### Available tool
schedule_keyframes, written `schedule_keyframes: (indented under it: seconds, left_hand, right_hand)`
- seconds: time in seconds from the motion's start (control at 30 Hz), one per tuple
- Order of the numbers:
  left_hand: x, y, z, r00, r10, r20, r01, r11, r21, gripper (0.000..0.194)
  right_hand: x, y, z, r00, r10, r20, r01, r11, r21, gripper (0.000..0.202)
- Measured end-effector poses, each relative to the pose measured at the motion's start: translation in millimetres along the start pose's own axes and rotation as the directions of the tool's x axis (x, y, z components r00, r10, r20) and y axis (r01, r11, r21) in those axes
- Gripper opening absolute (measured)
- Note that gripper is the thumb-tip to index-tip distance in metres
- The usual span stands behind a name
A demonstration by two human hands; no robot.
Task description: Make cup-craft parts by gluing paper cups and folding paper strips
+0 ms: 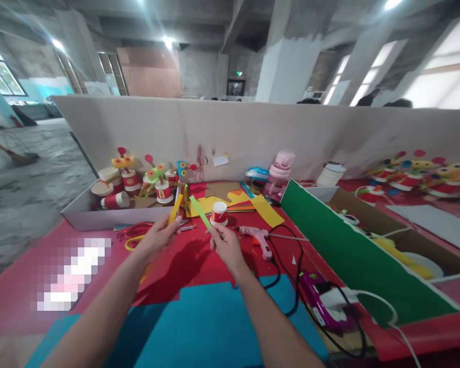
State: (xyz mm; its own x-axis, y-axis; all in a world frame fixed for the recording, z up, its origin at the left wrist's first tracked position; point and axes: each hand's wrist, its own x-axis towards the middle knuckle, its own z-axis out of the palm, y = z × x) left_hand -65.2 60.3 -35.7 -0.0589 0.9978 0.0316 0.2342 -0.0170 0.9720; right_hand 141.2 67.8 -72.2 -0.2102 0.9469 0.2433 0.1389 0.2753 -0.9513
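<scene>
My left hand (161,236), a little blurred, is closed around a yellow paper strip (175,209) that points up and away. Between the fingers of my right hand (227,246) is a light green paper strip (200,211), slanting up to the left. The upper ends of the two strips are near each other but apart. Just beyond my right hand stands a small red and white paper cup (219,214). A pink glue gun (257,239) lies to the right of that hand, on the red table cover.
At left, a white box (111,219) holds paper-cup figures. Yellow paper sheets (267,210) lie behind the glue gun. Blue paper (199,327) covers the near edge. On the right are a green-sided box (341,260), a purple power strip (322,301) and loose cables.
</scene>
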Motion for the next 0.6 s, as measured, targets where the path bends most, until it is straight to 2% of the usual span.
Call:
schedule_keyframes:
  seconds: [0.07, 0.13, 0.2, 0.23, 0.3, 0.33, 0.37, 0.43, 0.47, 0.53, 0.6]
  left_hand:
    - [-5.8, 2.8, 31.0, 0.993, -0.06, 0.099, 0.086, 0.953, -0.289, 0.038]
    - [-9.3, -0.9, 47.1, 0.991, -0.063, 0.116, 0.107, 0.894, -0.435, 0.036]
    - [-10.7, -7.5, 46.8, 0.99, -0.101, 0.1, 0.137, 0.865, -0.483, 0.034]
    - [-10.9, -10.7, 42.0, 0.988, -0.122, 0.098, 0.155, 0.856, -0.492, 0.034]
    - [-11.2, -15.1, 28.4, 0.977, -0.156, 0.142, 0.208, 0.83, -0.517, 0.034]
    - [-11.6, -16.3, 22.0, 0.969, -0.165, 0.186, 0.241, 0.811, -0.533, 0.035]
    - [-12.3, -16.8, 17.3, 0.959, -0.17, 0.229, 0.27, 0.793, -0.546, 0.036]
    - [-15.1, -16.7, 15.2, 0.937, -0.176, 0.302, 0.322, 0.772, -0.548, 0.036]
    - [-17.3, -16.3, 18.0, 0.926, -0.182, 0.331, 0.343, 0.772, -0.535, 0.035]
    - [-22.5, -15.6, 29.1, 0.9, -0.204, 0.385, 0.385, 0.786, -0.484, 0.031]
    - [-27.7, -15.1, 42.6, 0.877, -0.235, 0.419, 0.42, 0.798, -0.433, 0.031]
  right_hand:
    - [-2.3, 0.2, 6.1, 0.993, 0.11, 0.051, -0.115, 0.986, 0.119, 0.031]
    - [-7.3, -1.9, 13.2, 0.972, 0.177, 0.155, -0.201, 0.967, 0.157, 0.031]
    - [-13.2, -7.3, 17.4, 0.931, 0.202, 0.304, -0.253, 0.958, 0.137, 0.033]
    - [-15.6, -10.8, 17.5, 0.894, 0.182, 0.411, -0.252, 0.96, 0.125, 0.034]
    - [-17.5, -17.3, 13.8, 0.8, 0.069, 0.596, -0.173, 0.978, 0.118, 0.035]
    - [-16.6, -19.4, 10.9, 0.787, 0.042, 0.615, -0.155, 0.979, 0.131, 0.036]
    - [-14.7, -20.2, 8.1, 0.825, 0.038, 0.564, -0.161, 0.972, 0.171, 0.039]
    - [-9.0, -17.8, 4.7, 0.943, 0.043, 0.33, -0.13, 0.96, 0.246, 0.042]
    - [-6.3, -15.1, 4.8, 0.972, 0.055, 0.227, -0.118, 0.954, 0.275, 0.042]
    - [-2.6, -8.3, 8.1, 0.984, 0.083, 0.158, -0.13, 0.939, 0.318, 0.042]
    - [-1.6, -2.5, 13.4, 0.976, 0.124, 0.18, -0.183, 0.916, 0.358, 0.042]
